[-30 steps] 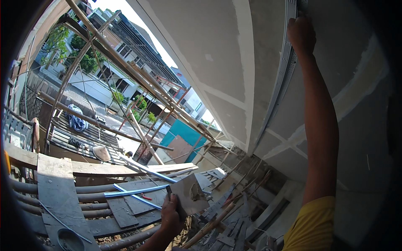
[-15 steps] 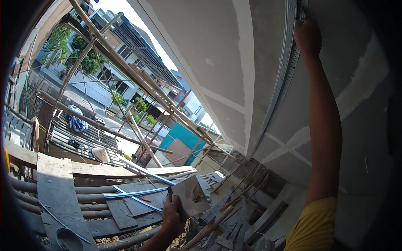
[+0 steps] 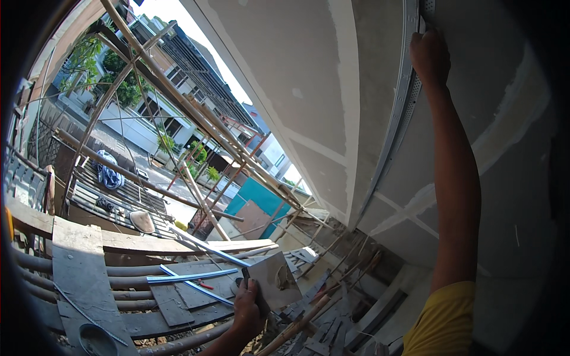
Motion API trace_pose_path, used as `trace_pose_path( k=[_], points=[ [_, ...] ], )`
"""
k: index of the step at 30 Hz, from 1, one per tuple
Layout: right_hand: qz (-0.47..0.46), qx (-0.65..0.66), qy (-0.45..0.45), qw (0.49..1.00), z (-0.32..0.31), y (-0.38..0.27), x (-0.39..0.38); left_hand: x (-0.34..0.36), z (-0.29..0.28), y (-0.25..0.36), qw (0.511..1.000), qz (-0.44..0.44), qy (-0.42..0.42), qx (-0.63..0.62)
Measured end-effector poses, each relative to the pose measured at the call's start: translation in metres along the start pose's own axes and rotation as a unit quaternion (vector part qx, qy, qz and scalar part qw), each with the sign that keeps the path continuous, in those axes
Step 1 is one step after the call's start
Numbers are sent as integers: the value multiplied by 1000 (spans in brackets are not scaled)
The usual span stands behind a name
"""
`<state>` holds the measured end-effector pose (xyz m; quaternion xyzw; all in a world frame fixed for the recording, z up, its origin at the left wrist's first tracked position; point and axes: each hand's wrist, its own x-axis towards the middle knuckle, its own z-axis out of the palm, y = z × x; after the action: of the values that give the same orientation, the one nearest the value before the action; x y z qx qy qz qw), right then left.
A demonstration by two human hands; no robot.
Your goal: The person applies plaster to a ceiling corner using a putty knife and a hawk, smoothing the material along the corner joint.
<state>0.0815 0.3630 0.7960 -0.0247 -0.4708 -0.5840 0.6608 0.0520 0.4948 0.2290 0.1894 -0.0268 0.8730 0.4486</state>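
Note:
My left hand (image 3: 248, 308) is closed around the grip of a flat rectangular plastering trowel (image 3: 267, 274), held face up with a dab of grey compound (image 3: 284, 279) on its blade. Overhead, my right hand (image 3: 431, 56) is raised to the ceiling with its fingers curled closed, against the perforated metal edge strip (image 3: 411, 98). Whatever those fingers hold is mostly hidden behind them. The strip runs along a step in the grey ceiling board (image 3: 303, 77), whose joints carry pale smeared bands.
Wooden planks (image 3: 83, 279) and bamboo poles form the platform below. Metal strips (image 3: 193, 277) lie crossed on it, with a round bucket (image 3: 98, 339) at the near left. Bamboo scaffold poles (image 3: 172, 89) cross the open left side. A teal panel (image 3: 252, 199) stands beyond.
My right hand has shifted slightly left and nearer along the edge strip. My left hand and the trowel have moved a little to the right, with the blade tilted slightly differently.

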Motion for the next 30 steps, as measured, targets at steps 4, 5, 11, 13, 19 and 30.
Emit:
trace_pose_path(
  k=[4, 5, 11, 13, 19, 30],
  points=[
    [-6, 14, 32, 999, -7, -1, 9, -7, 8, 7, 1000, 9, -3, -2],
    [-11, 8, 35, 999, -5, 4, 17, -7, 6, 6, 1000, 7, -1, 5],
    [-56, -15, 40, 998, 15, 19, 46, -3, 3, -1, 1000, -2, 2, 7],
    [-54, -13, 36, 998, 15, 14, 45, -1, 0, -1, 1000, -14, 8, 14],
    [-37, 30, 49, 998, -13, -21, 22, -6, 7, 1, 1000, 5, -16, -12],
    [-34, -24, 39, 998, -5, 0, 69, -1, -3, -7, 999, -11, -35, -11]
  ],
)
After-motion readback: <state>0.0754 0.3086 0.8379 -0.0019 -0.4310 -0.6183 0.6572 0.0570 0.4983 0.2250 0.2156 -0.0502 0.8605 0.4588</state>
